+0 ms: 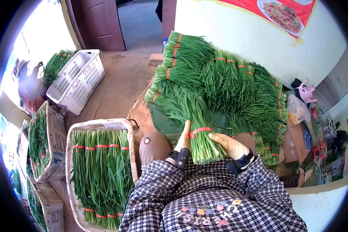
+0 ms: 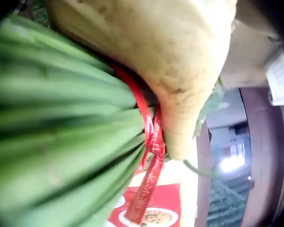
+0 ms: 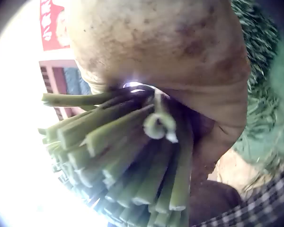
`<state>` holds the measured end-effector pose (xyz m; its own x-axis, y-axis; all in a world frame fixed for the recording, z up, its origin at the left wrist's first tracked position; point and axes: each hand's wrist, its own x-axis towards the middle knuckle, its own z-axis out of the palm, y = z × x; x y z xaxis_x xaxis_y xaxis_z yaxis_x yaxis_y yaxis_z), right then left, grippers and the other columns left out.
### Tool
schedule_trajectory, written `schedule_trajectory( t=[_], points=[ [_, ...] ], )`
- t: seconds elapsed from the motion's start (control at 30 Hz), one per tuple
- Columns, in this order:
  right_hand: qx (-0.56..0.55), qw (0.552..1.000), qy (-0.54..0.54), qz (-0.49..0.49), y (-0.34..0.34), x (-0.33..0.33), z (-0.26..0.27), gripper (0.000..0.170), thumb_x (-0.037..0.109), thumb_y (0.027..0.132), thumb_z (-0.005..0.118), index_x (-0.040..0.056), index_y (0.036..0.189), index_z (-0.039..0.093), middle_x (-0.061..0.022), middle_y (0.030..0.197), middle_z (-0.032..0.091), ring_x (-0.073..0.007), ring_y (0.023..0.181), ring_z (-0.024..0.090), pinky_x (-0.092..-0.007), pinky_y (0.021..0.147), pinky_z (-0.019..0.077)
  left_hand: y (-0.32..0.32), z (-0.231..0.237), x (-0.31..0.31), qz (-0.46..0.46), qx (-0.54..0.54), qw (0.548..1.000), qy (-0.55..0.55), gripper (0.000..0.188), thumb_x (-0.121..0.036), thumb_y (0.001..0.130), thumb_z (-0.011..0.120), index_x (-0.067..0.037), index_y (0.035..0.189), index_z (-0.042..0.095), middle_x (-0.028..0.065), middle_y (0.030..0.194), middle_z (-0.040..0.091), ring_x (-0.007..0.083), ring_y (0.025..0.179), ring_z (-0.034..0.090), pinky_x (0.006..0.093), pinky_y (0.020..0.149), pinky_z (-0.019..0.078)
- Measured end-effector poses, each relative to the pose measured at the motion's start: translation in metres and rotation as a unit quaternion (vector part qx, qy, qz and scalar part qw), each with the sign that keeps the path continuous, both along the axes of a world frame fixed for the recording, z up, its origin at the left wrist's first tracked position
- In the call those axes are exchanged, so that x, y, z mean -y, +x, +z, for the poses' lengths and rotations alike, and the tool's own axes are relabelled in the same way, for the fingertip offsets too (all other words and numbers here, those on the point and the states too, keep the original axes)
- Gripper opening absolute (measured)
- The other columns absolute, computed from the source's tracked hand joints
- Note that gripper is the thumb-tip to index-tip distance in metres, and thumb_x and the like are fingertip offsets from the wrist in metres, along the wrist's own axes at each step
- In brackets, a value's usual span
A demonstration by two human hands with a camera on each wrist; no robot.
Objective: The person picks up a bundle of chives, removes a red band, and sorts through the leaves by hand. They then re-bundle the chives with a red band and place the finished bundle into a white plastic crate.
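A bunch of garlic chives (image 1: 205, 143) is held over the person's lap, its cut ends toward the body and its leaves pointing away. The gloved left hand (image 1: 183, 140) grips its left side by the red tape (image 2: 154, 135), whose loose end sticks out in the left wrist view. On the other side the gloved right hand (image 1: 231, 146) holds the stems close to the tape, thumb on top. Pale cut stem ends (image 3: 123, 161) fan out below the right hand's glove in the right wrist view. The undersides of both hands are hidden.
Taped bunches of chives (image 1: 228, 81) are heaped ahead and to the right. A white crate (image 1: 133, 154) at the left holds more bunches. Other crates stand farther left, including a white basket (image 1: 83, 83) near the doorway. A pale wall (image 1: 236, 34) rises behind the heap.
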<state>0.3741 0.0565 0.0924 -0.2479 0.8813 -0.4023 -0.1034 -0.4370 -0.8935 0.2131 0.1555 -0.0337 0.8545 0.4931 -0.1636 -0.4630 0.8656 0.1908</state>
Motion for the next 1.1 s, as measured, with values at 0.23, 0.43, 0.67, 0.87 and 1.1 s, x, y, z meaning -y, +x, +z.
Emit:
schedule_trajectory(
  t=[0.23,0.43,0.67,0.87,1.1],
  points=[
    [0.344,0.920,0.177,-0.067,-0.004,0.019,0.037,0.033,0.015,0.098,0.070,0.0134,0.131,0.068,-0.0013,0.107,0.070,-0.0094,0.093,0.065,-0.0282,0.089,0.0550,-0.006,-0.017,-0.008,0.017,0.012,0.999,-0.037,0.075,-0.065,0.099,0.055,-0.007,0.147,0.052,0.0223,0.141,0.060,0.0386,0.124,0.062,0.0584,0.107,0.0497],
    [0.491,0.823,0.277,0.067,-0.034,0.006,0.029,0.026,0.017,0.094,0.075,0.0098,0.119,0.072,0.0017,0.075,0.059,-0.0070,0.065,0.056,-0.0259,0.060,0.0471,-0.009,-0.023,-0.009,-0.022,0.073,0.996,-0.040,0.062,-0.055,0.100,0.061,-0.009,0.141,0.057,0.0156,0.137,0.065,0.0344,0.119,0.065,0.0550,0.104,0.0521],
    [0.437,0.885,0.142,0.071,-0.045,-0.003,0.028,0.027,0.022,0.093,0.077,0.0047,0.114,0.071,0.0031,0.069,0.059,-0.0067,0.060,0.054,-0.0256,0.058,0.0452,-0.017,-0.014,-0.013,0.063,0.007,0.998,-0.016,0.049,-0.045,0.101,0.065,-0.010,0.135,0.062,0.0114,0.129,0.070,0.0287,0.114,0.067,0.0480,0.101,0.0551],
    [0.481,0.863,0.122,0.094,-0.047,-0.004,0.027,0.026,0.031,0.090,0.074,0.0101,0.104,0.072,-0.0041,0.080,0.073,-0.0184,0.070,0.068,-0.0327,0.066,0.0534,-0.020,-0.017,-0.016,0.067,-0.027,0.997,-0.026,0.042,-0.038,0.102,0.066,-0.013,0.134,0.062,0.0091,0.127,0.070,0.0265,0.113,0.068,0.0467,0.099,0.0556],
    [0.426,0.880,0.124,0.170,-0.045,0.010,0.044,0.019,0.026,0.091,0.073,0.0076,0.097,0.071,-0.0051,0.084,0.075,-0.0158,0.077,0.071,-0.0309,0.072,0.0558,-0.015,-0.044,-0.024,0.124,-0.034,0.992,-0.019,0.041,-0.034,0.101,0.067,-0.015,0.137,0.060,0.0086,0.128,0.069,0.0279,0.112,0.068,0.0505,0.097,0.0569]
  ],
)
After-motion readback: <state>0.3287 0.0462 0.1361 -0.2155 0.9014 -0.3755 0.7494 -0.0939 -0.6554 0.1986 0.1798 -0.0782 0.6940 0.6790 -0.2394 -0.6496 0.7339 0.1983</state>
